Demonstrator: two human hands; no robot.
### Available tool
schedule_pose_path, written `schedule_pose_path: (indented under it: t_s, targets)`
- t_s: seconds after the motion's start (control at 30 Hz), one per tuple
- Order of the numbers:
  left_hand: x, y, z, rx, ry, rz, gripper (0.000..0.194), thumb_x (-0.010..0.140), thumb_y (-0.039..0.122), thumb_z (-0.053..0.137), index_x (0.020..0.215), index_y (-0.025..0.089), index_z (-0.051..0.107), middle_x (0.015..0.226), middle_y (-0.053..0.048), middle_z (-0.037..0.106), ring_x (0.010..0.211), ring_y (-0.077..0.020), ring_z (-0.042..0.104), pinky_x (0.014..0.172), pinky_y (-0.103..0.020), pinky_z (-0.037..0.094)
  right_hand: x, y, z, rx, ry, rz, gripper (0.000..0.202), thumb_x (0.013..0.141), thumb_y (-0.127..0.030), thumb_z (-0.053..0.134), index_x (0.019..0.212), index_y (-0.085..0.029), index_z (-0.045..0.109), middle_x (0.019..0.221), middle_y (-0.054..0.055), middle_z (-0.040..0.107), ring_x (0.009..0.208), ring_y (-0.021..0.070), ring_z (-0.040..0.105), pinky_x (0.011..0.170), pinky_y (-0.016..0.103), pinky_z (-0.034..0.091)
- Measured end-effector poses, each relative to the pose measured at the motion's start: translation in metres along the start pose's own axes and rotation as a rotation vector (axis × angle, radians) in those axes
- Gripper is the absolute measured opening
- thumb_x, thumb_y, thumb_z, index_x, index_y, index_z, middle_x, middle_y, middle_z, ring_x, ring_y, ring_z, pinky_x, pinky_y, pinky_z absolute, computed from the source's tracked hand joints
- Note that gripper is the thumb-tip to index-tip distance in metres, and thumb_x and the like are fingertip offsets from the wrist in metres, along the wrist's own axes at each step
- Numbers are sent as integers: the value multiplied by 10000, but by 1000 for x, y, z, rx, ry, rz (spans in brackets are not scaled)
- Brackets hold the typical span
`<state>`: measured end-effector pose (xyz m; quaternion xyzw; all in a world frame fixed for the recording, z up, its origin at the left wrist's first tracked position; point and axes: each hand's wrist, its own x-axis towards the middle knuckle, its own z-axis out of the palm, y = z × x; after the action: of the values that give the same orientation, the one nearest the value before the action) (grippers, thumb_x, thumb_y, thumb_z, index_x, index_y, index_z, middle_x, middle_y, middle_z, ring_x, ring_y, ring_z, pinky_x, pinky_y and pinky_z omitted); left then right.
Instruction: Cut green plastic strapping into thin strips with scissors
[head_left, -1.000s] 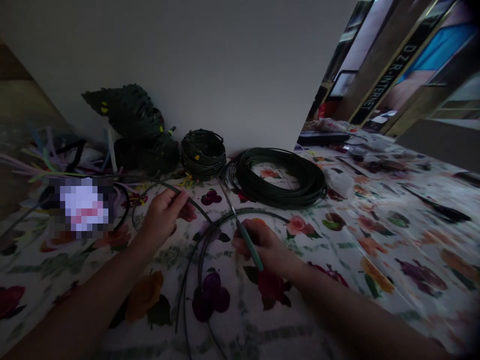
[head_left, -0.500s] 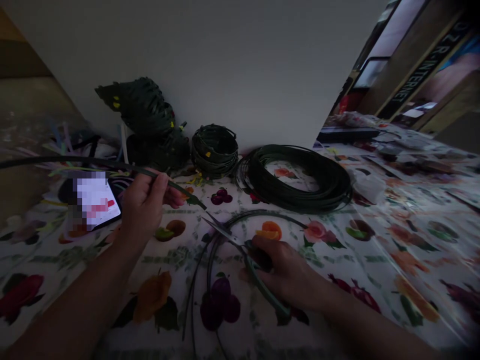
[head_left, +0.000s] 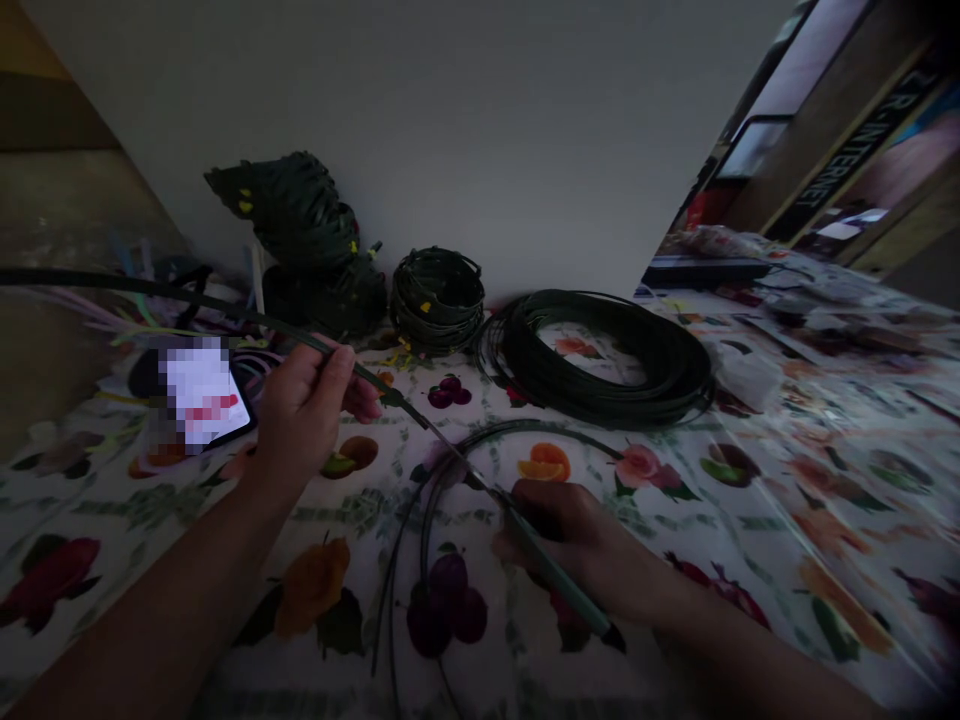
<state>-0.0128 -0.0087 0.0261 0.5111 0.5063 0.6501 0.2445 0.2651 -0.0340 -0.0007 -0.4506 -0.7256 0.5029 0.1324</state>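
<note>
We note the left hand (head_left: 307, 405) closed around a long dark strip (head_left: 187, 300), pinched between thumb and fingers near its free end. The strip runs from that hand out past the left edge of view, raised clear of the tabletop (head_left: 750, 520); its short free end pokes out to the right of the fingers.

The right hand (head_left: 559, 530) is wrapped around the green handles of a pair of scissors (head_left: 525, 530). The blades point up and left toward the strip's end and look nearly shut; we cannot tell whether they touch the strip, as the light is dim. The two hands sit near each other, left hand slightly farther from us.

Between and below the hands, loose dark strands (head_left: 420, 520) curve across the flowered cloth. Beyond the right hand lies a large flat coil (head_left: 600, 360) of the same dark material. Beyond the left hand stand a small wound bundle (head_left: 439, 295) and a taller dark woven piece (head_left: 307, 240), both against the wall. Left of the left hand lies a phone (head_left: 199, 395), its screen lit.
</note>
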Motion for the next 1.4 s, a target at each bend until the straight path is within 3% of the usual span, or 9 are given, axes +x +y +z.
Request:
schedule_pose_path:
  t_s: [1.4]
  targets:
    - [-7,8,5,71,-63,-62,152,896,317,589,800,212,538,547,36,626,441,-130,604,434,-243,513,2,-7,2,120,-79,27,297,836,-381,675,697,-180,507,607,-42,495,515,75,443,448,197,315]
